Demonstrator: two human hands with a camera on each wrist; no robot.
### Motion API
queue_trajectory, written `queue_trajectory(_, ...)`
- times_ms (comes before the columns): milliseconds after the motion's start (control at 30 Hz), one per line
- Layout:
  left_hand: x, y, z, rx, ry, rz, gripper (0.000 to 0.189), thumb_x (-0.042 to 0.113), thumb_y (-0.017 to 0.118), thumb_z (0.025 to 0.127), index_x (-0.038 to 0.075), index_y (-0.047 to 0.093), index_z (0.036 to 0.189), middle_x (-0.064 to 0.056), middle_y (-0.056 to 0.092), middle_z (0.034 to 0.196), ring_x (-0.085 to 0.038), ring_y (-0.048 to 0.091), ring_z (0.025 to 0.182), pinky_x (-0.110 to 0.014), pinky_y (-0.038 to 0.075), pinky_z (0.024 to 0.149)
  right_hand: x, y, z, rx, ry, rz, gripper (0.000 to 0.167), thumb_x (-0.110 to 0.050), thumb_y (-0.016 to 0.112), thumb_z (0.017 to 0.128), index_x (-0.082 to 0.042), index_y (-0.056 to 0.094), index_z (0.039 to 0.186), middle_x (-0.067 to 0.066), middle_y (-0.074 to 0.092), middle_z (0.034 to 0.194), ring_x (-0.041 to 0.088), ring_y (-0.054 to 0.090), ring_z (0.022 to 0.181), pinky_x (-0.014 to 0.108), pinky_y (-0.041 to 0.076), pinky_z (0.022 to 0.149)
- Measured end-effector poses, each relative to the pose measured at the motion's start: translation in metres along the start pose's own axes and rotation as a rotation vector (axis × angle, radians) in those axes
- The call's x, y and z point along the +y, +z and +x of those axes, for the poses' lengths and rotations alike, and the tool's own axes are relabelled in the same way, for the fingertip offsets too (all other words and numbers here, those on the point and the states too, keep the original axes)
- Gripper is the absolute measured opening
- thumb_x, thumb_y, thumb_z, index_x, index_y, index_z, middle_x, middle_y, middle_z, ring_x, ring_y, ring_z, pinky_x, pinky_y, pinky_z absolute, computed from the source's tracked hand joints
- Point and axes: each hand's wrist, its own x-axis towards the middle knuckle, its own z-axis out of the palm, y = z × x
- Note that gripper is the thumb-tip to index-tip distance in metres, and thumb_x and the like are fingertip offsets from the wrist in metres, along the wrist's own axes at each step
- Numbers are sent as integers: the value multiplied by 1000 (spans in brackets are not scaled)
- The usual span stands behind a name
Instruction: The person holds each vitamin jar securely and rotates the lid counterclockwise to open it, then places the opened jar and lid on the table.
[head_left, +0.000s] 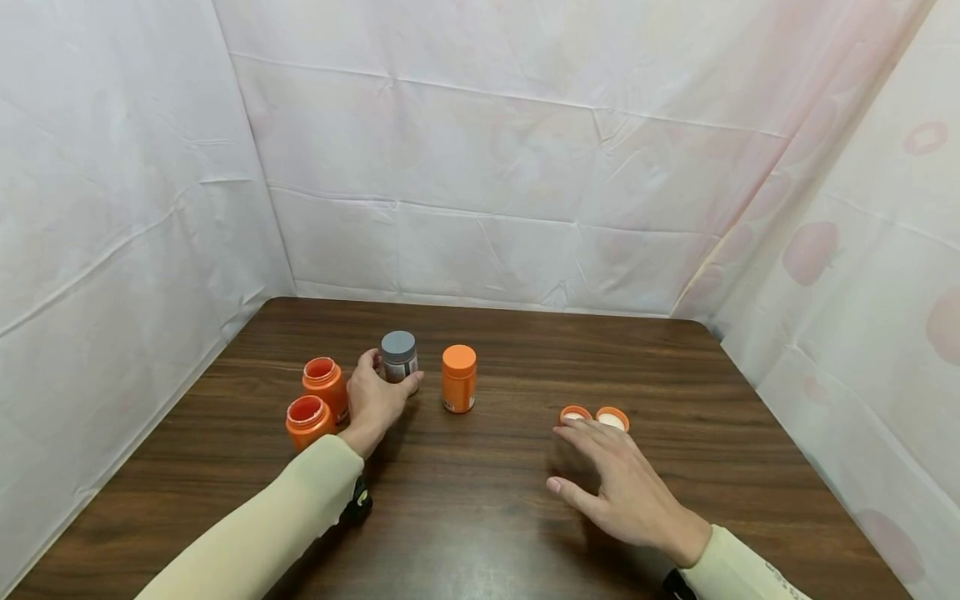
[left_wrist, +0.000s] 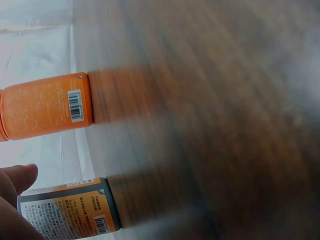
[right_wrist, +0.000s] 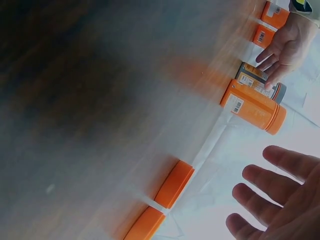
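Note:
My left hand [head_left: 377, 400] is around a dark grey jar [head_left: 400, 357] with a grey lid, fingers at its left and thumb across its front right. In the left wrist view, the thumb tip stands slightly off the labelled grey jar [left_wrist: 70, 210]. Just right of it stands a capped orange jar [head_left: 459, 381]. Relaxed and palm down, my right hand [head_left: 626, 492] hovers over the table with its fingers spread and holds nothing. Its fingertips overlap one of two orange lids [head_left: 613, 418] in the head view; white linings show inside them.
Two uncapped orange jars [head_left: 323, 382] stand close together left of my left hand and wrist. The dark wooden table [head_left: 480, 517] is bordered by pale hanging sheets [head_left: 480, 150] at the back and both sides.

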Motion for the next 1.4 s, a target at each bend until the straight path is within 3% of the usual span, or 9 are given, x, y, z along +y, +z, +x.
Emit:
queue_trajectory(300, -1, 2, 6, -7, -1, 42, 84, 38, 85, 85, 4, 45, 149, -23, 57, 143, -38, 54, 132, -51, 39, 111, 0, 1, 0, -6, -8, -10, 60, -54, 71, 92, -18, 61, 140, 1, 59, 144, 29, 53, 134, 55, 35, 109)
queue_trajectory(600, -4, 3, 6, 18, -8, 2, 64, 30, 80, 91, 5, 53, 143, -21, 63, 135, -37, 58, 126, -52, 44, 106, -1, 0, -1, -20, 15, 0, 61, -55, 70, 93, -18, 60, 141, 3, 59, 144, 26, 51, 136, 54, 33, 110)
queue_trajectory(833, -5, 2, 1, 33, 3, -28, 61, 28, 80, 91, 6, 54, 141, -20, 63, 134, -36, 59, 125, -51, 45, 106, 0, 1, 0, -14, -1, -7, 61, -55, 70, 93, -19, 60, 141, 0, 59, 143, 27, 52, 134, 55, 35, 109)
queue_trajectory(1400, 8, -6, -18, 10, 64, -26, 63, 30, 82, 89, 5, 53, 140, -19, 63, 130, -35, 58, 122, -52, 46, 105, 0, 0, 1, -13, -2, -6, 62, -53, 71, 92, -17, 60, 141, 6, 61, 141, 26, 52, 134, 55, 35, 109)
